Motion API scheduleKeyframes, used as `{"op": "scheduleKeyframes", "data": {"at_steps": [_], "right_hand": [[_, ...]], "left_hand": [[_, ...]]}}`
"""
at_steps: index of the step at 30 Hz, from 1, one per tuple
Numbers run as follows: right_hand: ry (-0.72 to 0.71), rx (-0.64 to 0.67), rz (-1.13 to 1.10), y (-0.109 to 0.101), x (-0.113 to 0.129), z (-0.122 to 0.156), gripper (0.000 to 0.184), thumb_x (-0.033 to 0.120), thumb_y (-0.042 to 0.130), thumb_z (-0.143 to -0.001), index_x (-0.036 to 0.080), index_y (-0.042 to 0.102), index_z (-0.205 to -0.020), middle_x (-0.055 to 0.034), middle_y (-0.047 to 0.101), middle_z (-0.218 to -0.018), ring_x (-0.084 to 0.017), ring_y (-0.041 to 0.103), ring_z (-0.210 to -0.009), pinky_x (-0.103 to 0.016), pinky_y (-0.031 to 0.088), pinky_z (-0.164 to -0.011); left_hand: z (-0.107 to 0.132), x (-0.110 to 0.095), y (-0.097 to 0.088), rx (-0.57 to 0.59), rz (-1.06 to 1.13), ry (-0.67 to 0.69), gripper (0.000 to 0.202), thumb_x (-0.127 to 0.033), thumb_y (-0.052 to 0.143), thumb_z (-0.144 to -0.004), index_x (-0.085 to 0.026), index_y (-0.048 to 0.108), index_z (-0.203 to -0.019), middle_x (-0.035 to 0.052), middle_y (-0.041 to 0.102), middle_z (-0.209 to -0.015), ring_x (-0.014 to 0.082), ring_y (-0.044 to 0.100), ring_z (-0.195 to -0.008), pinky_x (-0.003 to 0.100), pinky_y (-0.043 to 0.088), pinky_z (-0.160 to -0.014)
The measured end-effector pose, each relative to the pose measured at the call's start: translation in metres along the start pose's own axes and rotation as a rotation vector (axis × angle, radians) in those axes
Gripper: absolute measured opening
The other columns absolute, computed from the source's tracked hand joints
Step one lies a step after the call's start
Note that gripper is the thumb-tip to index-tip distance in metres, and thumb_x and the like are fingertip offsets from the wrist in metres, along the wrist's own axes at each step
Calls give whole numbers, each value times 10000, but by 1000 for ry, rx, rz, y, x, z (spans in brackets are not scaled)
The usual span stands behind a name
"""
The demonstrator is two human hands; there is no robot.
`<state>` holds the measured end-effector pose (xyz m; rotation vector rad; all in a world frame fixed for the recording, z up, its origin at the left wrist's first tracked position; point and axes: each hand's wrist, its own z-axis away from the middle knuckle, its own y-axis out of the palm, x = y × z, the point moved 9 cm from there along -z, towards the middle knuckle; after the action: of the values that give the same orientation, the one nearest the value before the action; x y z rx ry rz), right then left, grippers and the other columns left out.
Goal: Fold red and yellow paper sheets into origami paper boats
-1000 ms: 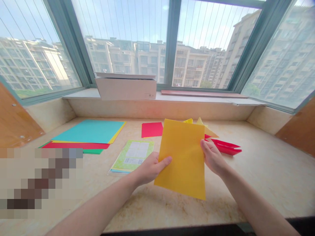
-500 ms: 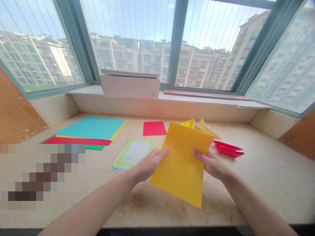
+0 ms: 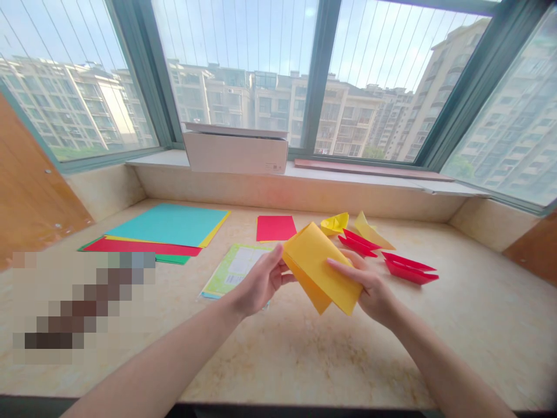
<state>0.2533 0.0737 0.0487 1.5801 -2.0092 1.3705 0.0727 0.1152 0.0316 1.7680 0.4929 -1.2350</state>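
Note:
A yellow sheet of paper, folded over on itself, is held up above the counter between both hands. Its lower flap hangs slightly apart from the front layer. My left hand pinches the sheet's left corner. On the other side, my right hand grips the right edge, thumb on the front face and the other fingers mostly hidden behind. Just beyond the sheet lie two red folded paper boats, a yellow paper boat and a pale yellow folded piece.
To the left, large coloured sheets lie stacked, turquoise on top. Red square paper rests at mid-counter, with a green-labelled paper packet nearer my left hand. A white box stands on the window ledge.
The yellow sheet, held out flat before, is now doubled over in my hands. Its lower end has come up, and a second red boat behind it shows.

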Motion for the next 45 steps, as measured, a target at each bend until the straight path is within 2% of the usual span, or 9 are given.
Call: {"op": "scheduleKeyframes", "data": {"at_steps": [6, 12, 15, 18, 21, 26, 29, 37, 45], "right_hand": [[-101, 115, 345, 23, 6, 5, 810, -37, 454, -890, 498, 466, -1498, 11, 201, -1691, -350, 403, -1465, -520, 528, -1069], [-25, 274, 268, 42, 19, 15, 903, -1, 585, -814, 453, 365, -1564, 15, 27, -1738, -375, 317, -1519, -558, 441, -1145], [99, 347, 25, 51, 18, 19, 746, 198, 633, -925, 401, 352, -1585, -17, 181, -1719, -363, 214, -1555, -602, 333, -1195], [249, 138, -368, 51, 10, 13, 616, 423, 439, -1064, 391, 199, -1631, -78, 448, -1608, -300, 491, -1430, -534, 475, -1117], [354, -3, -634, 60, 0, 7, 863, 504, 507, -1033, 396, -112, -1625, -113, 620, -1448, -293, 676, -1222, -482, 609, -930], [400, -53, -649, 64, -5, 0, 581, 510, 636, -960, 317, 453, -1476, -102, 679, -1348, -300, 698, -1150, -424, 609, -907], [391, -104, -640, 55, -3, -3, 442, 570, 612, -956, 273, 617, -1283, -100, 740, -1216, -302, 728, -1059, -403, 622, -839], [437, -329, -593, 25, -6, 0, 461, 647, 655, -892, 189, 692, -855, -73, 763, -751, -264, 736, -711, -300, 549, -519], [458, -428, -602, 23, -6, 1, 533, 686, 603, -904, 193, 648, -709, -31, 679, -599, -184, 624, -515, -261, 435, -438]], "left_hand": [[1, -4, 8, 8, -298, 140, 547, -582, 615, -948, -107, 679, -1210, 153, 736, -1138, 294, 678, -1085, 379, 509, -943], [13, -28, -7, -251, -618, 303, 498, -605, 509, -987, -142, 689, -1013, 75, 731, -925, 217, 647, -811, 280, 477, -693], [19, -36, -5, -316, -724, 341, 492, -600, 457, -1007, -161, 651, -898, 50, 684, -807, 196, 604, -725, 269, 442, -632], [19, -34, 3, -272, -744, 328, 494, -589, 425, -1019, -166, 640, -884, 47, 668, -790, 191, 587, -700, 274, 436, -626], [18, -32, 7, -274, -718, 319, 526, -609, 404, -1017, -173, 625, -823, 43, 649, -741, 181, 560, -657, 276, 417, -599], [13, -22, 10, -252, -589, 241, 523, -631, 382, -1014, -176, 604, -881, 56, 665, -797, 202, 597, -699, 285, 445, -604], [14, -22, 13, -243, -685, 265, 512, -606, 372, -1028, -173, 605, -883, 58, 661, -779, 200, 593, -686, 289, 435, -608], [14, -11, 32, -134, -918, 325, 510, -537, 294, -1066, -174, 591, -866, 70, 659, -782, 196, 594, -690, 298, 421, -635], [10, -13, 34, -128, -884, 315, 360, -508, 431, -1043, -173, 562, -1061, 73, 709, -924, 214, 668, -803, 312, 497, -714]]}}
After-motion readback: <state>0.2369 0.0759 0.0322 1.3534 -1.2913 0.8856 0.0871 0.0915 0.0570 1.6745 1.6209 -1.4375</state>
